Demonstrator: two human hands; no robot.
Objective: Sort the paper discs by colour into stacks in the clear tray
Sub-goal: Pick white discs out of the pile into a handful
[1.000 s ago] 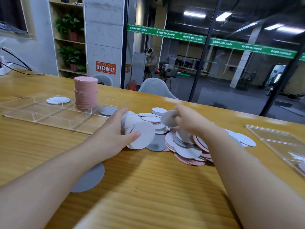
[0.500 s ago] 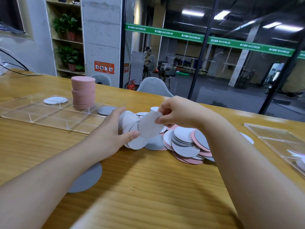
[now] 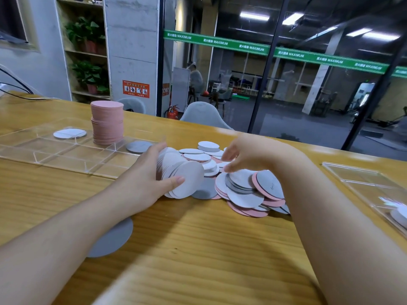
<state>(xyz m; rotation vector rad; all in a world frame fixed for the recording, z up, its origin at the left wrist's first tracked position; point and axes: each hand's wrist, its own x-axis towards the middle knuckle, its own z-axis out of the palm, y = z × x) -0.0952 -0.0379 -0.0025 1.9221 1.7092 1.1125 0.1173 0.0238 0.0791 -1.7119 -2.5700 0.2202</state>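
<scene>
the left hand grips a fanned sheaf of white discs mid-frame; the right hand, blurred, fingers curled, reaches the loose pile, grip unclear. thin, light, slippery paper: pinch the edges. the clear tray sits upper left.

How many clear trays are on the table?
2. One tray lies at the left, holding the pink stack. The other tray lies at the right edge, partly cut off.
</scene>
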